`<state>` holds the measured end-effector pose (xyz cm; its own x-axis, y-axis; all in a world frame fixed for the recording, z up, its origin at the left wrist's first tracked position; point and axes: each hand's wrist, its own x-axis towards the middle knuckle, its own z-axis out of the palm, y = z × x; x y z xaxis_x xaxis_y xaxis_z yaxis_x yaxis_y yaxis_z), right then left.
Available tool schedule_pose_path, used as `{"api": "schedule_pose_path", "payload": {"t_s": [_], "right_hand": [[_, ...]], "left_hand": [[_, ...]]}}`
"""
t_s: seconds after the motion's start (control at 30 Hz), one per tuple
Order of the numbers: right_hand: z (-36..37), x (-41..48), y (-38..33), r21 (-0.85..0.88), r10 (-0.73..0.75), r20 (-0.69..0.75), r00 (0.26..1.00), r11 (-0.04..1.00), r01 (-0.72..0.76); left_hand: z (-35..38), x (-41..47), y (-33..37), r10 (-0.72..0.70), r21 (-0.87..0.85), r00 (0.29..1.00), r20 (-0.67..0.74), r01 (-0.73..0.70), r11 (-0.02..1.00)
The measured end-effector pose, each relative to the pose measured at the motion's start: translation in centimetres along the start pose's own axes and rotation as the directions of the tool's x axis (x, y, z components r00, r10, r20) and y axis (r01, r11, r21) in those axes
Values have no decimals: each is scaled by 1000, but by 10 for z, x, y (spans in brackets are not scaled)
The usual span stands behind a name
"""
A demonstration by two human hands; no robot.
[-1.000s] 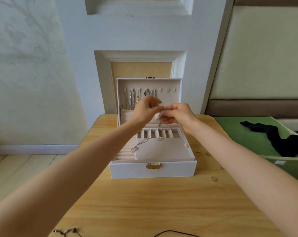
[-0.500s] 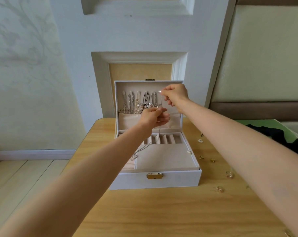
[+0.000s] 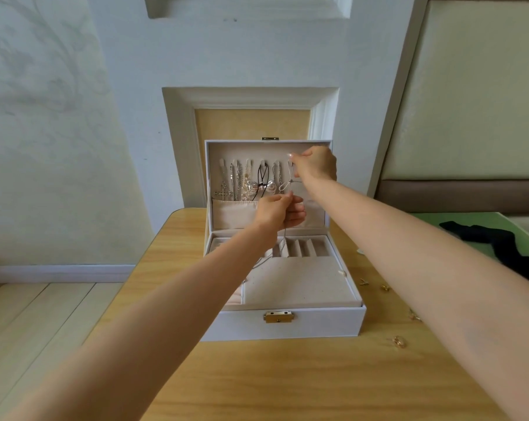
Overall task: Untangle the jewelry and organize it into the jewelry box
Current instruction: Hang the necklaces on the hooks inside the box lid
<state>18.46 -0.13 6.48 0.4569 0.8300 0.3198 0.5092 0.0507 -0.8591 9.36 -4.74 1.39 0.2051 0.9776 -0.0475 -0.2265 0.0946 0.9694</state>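
My right grip (image 3: 315, 165) pinched the silver necklace (image 3: 288, 183) at a hook in the jewelry box (image 3: 287, 326) lid, and my left grip (image 3: 280, 209) pinched its chain below. Other necklaces (image 3: 245, 180) hung at its 9 o'clock. Small gold pieces (image 3: 398, 341) on the worktop (image 3: 287, 378) at 3 o'clock awaited sorting.

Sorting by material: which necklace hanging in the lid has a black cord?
The black-cord necklace in the middle of the row; every other one is a metallic chain.

A home, likely a bedroom: padded headboard (image 3: 469, 95), panelled wall (image 3: 251, 98), wood floor (image 3: 38, 314), small table (image 3: 287, 384).
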Motion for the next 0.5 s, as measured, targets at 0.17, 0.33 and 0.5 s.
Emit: {"api": "schedule_pose_path", "payload": {"t_s": [0.17,0.33,0.5], "right_hand": [[2,1,3,-45,-9,2,1000,999,9],[-2,0,3,-117,1,25,1000,993,2],[-8,-10,7,-135,-7,65,998,991,16]], "left_hand": [[-1,-7,-2,-19,128,998,56,12,992],[-1,-9,-2,-6,301,998,57,-11,953],[-4,-11,-1,39,513,999,15,-41,857]]}}
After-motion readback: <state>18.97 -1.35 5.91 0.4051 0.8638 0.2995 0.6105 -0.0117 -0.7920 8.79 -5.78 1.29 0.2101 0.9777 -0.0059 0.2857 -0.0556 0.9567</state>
